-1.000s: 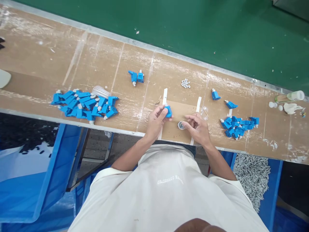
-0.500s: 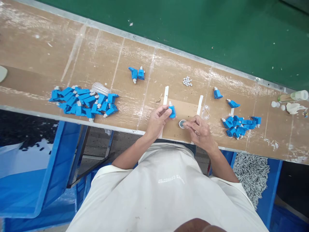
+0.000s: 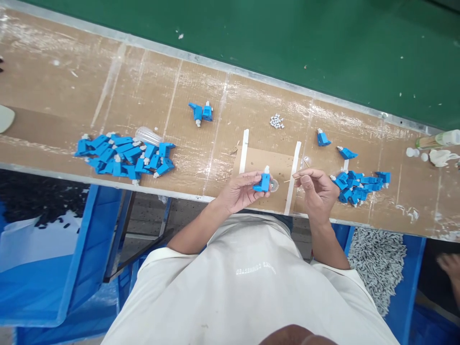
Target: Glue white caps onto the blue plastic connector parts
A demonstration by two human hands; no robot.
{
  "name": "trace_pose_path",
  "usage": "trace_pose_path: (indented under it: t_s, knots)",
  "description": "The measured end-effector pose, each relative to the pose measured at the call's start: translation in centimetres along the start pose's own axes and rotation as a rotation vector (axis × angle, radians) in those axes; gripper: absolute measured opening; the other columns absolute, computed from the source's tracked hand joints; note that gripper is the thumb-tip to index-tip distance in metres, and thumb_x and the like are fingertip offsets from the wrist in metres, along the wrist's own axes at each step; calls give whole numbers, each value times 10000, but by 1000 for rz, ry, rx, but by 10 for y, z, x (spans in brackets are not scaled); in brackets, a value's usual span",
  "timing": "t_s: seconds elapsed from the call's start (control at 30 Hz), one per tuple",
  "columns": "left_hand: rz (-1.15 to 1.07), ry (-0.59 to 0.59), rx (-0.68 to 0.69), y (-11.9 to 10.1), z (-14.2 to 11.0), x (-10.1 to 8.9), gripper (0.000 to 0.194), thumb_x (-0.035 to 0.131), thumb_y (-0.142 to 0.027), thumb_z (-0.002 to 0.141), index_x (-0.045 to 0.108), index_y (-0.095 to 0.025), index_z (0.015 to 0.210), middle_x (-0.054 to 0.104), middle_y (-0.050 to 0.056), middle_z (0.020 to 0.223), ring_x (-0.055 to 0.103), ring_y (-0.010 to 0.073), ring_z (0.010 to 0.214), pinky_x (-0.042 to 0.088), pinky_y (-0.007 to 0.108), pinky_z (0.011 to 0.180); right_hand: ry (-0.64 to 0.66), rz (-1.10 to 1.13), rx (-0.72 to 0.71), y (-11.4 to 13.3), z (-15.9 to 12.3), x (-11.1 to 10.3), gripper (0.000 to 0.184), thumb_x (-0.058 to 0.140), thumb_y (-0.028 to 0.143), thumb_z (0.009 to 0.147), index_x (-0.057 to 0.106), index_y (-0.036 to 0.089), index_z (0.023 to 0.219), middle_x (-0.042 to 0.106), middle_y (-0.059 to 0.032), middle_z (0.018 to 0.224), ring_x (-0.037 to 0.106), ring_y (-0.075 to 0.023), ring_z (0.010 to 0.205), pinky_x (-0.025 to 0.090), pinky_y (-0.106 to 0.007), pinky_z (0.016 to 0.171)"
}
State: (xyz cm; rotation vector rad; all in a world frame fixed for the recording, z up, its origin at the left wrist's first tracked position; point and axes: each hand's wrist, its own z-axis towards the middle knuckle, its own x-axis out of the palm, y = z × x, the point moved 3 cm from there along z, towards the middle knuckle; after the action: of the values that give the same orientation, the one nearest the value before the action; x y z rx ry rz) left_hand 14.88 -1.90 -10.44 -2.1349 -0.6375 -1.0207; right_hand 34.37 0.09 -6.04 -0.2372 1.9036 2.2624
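Note:
My left hand (image 3: pixel 241 191) is closed around a blue plastic part (image 3: pixel 265 182) whose white tip points away from me. Just right of that part, partly hidden by it, a small round cup (image 3: pixel 274 186) sits on the cardboard. Between the thumb and fingers of my right hand (image 3: pixel 318 191) is a thin wooden toothpick (image 3: pixel 289 179), pointing left toward the cup and apart from the blue part. Beyond my hands lies a little pile of small grey-white pieces (image 3: pixel 276 121).
Blue parts are heaped at left (image 3: pixel 122 155) and right (image 3: pixel 359 187); a few lie singly. A clear plastic cup (image 3: pixel 148 135) rests by the left heap. A toothpick container (image 3: pixel 438 139) lies far right. Blue bins stand below the table. Another person's hand (image 3: pixel 451 265) shows lower right.
My right hand has drawn back to the right from the small cup, and the toothpick now shows. My left hand has brought the blue part nearer me, beside the cup, and turned it.

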Motion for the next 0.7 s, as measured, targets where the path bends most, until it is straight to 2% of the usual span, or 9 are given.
trace_pose_path:
  t_s: [0.07, 0.23, 0.33, 0.5, 0.7]
  knots:
    - [23, -1, -2, 2, 1, 2, 203, 809, -256, 782, 760, -106, 909, 751, 98, 814, 723, 145, 642, 608, 195, 583, -36, 35, -21, 9, -1, 3, 250, 718, 514, 940, 729, 266, 914, 733, -37, 805, 646, -192, 668, 548, -343, 573]
    - [58, 21, -37, 5, 1, 8, 250, 875, -299, 718, 739, -122, 831, 699, 51, 718, 678, 130, 574, 560, 184, 490, -28, 23, -156, 24, -4, 16, 233, 683, 498, 964, 726, 273, 923, 720, -58, 792, 659, -222, 711, 568, -379, 580]
    - [62, 15, -39, 5, -1, 8, 278, 893, -314, 689, 720, -126, 799, 683, 36, 699, 659, 123, 550, 548, 190, 474, -14, 0, -187, 22, -5, 20, 228, 665, 490, 979, 723, 274, 936, 719, -61, 798, 669, -230, 730, 586, -394, 603]
    - [93, 21, -34, 6, -1, 6, 267, 865, -321, 726, 710, -128, 827, 669, 27, 711, 656, 109, 553, 552, 195, 519, 26, -14, -183, 17, -5, 21, 231, 657, 482, 990, 731, 266, 950, 726, -64, 824, 677, -223, 745, 594, -399, 650]
    - [95, 35, -37, 6, 0, 5, 278, 867, -330, 729, 713, -127, 840, 666, 25, 715, 663, 111, 565, 549, 193, 527, 60, -39, -243, 17, -5, 22, 184, 640, 428, 1010, 742, 281, 970, 725, -50, 820, 676, -215, 743, 575, -400, 680]
